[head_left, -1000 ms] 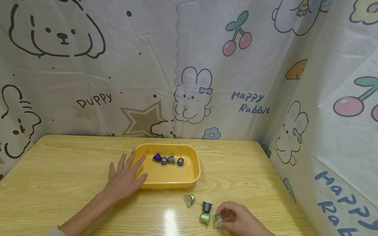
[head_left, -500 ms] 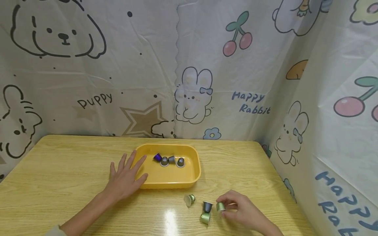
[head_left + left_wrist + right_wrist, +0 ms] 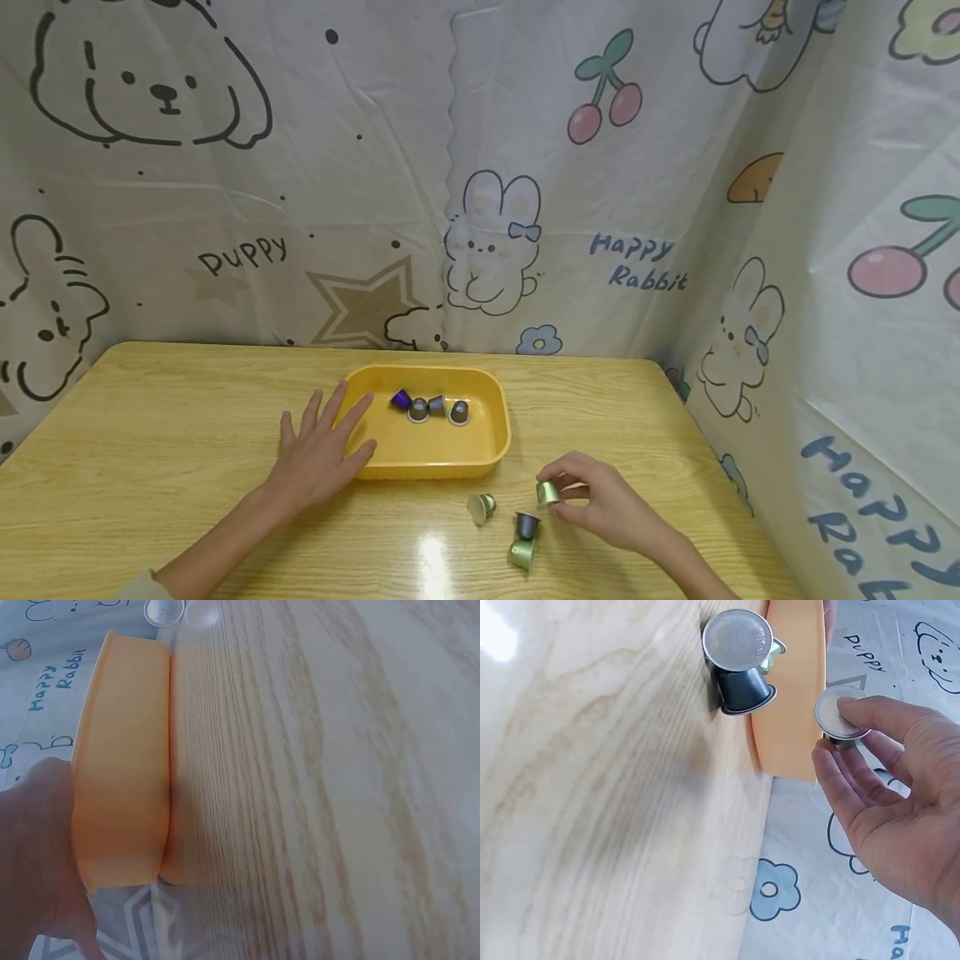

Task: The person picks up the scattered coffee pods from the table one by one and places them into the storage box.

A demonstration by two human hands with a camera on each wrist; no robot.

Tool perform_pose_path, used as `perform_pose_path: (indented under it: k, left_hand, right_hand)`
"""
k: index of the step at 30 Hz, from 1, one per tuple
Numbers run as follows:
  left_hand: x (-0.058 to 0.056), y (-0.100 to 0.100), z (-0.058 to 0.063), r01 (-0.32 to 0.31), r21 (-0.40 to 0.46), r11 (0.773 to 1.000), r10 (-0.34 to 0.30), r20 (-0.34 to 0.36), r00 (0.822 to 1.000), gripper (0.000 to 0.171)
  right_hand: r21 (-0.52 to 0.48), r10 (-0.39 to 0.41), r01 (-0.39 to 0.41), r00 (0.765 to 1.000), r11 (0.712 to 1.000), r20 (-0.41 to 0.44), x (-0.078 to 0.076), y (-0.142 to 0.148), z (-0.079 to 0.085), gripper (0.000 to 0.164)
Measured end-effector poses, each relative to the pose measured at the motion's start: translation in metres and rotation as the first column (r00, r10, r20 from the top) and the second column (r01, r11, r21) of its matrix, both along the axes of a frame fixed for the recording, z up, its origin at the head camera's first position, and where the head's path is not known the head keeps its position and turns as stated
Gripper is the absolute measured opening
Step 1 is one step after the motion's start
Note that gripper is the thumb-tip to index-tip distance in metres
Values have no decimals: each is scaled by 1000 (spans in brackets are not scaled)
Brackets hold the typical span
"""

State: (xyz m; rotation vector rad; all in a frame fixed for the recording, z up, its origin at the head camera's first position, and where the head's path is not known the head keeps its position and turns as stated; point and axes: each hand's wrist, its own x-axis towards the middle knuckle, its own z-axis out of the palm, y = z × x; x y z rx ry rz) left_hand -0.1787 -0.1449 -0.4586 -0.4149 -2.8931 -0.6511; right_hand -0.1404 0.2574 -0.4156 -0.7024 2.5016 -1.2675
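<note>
In the head view my right hand (image 3: 600,504) pinches a green coffee capsule (image 3: 547,493) between thumb and fingers, held up off the table; its pale lid shows in the right wrist view. My left hand (image 3: 318,450) rests with spread fingers on the left rim of a yellow tray (image 3: 427,468). Inside the tray lie a purple capsule (image 3: 401,400) and three grey ones, among them a grey capsule (image 3: 459,412) at the right. On the table, a dark capsule (image 3: 527,525) touches a green capsule (image 3: 522,553). Another green capsule (image 3: 481,507) lies on its side nearer the tray.
The wooden table (image 3: 187,417) carries all these things. A printed cloth (image 3: 360,167) hangs behind and to the right of the table. The tray's wall (image 3: 791,697) stands upright beyond the loose capsules in the right wrist view.
My right hand has lifted the green capsule from beside the loose ones and carried it forward, slightly left, toward the tray. My left hand has stayed in place on the rim.
</note>
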Motion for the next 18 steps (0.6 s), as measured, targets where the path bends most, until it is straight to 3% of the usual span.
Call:
perform_pose_path:
  k: [8, 18]
  left_hand:
    - [-1, 0, -2, 6, 1, 1000, -5, -15, 1000, 62]
    - [-1, 0, -2, 4, -1, 1000, -4, -18, 1000, 63]
  right_hand:
    - [-29, 15, -15, 1000, 999, 12, -17, -13, 10, 30]
    - [-10, 14, -15, 999, 1000, -50, -35, -26, 21, 29]
